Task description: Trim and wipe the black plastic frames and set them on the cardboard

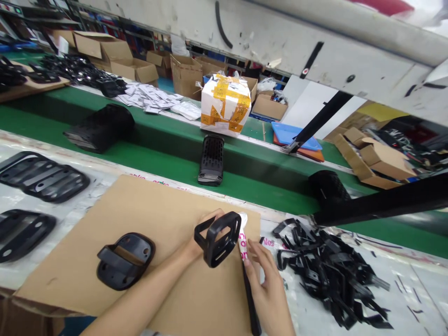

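My left hand (211,218) is closed around a black plastic frame (220,240), held up above the cardboard sheet; the frame partly hides the fingers. A long tool with a black handle (250,301) lies at the sheet's right side, its upper part wrapped in white tape with pink print (242,240). Beside this wrapped part, my right hand (268,275) has its fingers apart, the fingertips at or very near the tool. A black plastic part with a raised loop (126,261) rests on the cardboard sheet (87,228) to the left.
Right of the cardboard lies a pile of black strip-like pieces (332,275). Larger black plates (42,176) sit at left. Black perforated housings (212,161) stand on the green conveyor belt (168,163). Beyond are a taped white box (226,105) and a black post (320,119).
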Tool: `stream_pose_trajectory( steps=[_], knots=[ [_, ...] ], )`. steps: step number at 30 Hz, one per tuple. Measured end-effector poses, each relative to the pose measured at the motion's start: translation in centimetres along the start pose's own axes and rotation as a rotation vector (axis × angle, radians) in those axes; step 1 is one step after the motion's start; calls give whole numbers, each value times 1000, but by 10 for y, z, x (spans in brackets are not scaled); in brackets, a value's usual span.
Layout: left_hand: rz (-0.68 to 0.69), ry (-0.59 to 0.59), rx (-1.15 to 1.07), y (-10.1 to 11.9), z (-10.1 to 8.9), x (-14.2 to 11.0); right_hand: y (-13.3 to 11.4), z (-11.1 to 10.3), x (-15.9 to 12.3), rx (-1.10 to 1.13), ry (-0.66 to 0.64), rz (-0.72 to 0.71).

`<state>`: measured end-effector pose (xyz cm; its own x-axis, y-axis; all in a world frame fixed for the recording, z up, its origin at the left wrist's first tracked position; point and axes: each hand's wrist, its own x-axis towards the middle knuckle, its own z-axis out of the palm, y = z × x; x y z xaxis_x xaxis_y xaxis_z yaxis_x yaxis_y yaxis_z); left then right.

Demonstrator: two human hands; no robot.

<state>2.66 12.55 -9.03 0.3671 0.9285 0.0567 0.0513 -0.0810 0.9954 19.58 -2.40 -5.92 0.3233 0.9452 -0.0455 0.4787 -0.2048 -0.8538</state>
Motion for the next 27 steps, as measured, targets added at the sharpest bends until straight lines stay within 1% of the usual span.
stream_pose_trajectory(
  steps=[2,5,7,8,9,11,14,19,23,27],
  knots=[
    [20,-48,-11,3,0,-1,-11,1,17,137,-51,-25],
    [92,-52,29,3,1,0,-22,7,50,308,-222,-105],
    [112,-33,54,0,1,1,-25,13,71,333,-317,-155],
    [107,-18,64,-1,1,2,-26,16,81,322,-330,-181],
    [95,4,73,-3,2,3,-26,19,89,296,-319,-209],
    [71,47,71,-8,2,6,-24,26,101,238,-246,-296],
    [45,62,-17,-12,4,10,-14,36,108,198,-119,-414],
    [-6,-18,-158,-8,4,12,8,47,102,208,-14,-425],
    [-159,-55,-315,-5,4,15,16,48,98,210,41,-430],
    [-295,-77,-524,-4,2,20,13,48,98,195,121,-434]
  ],
)
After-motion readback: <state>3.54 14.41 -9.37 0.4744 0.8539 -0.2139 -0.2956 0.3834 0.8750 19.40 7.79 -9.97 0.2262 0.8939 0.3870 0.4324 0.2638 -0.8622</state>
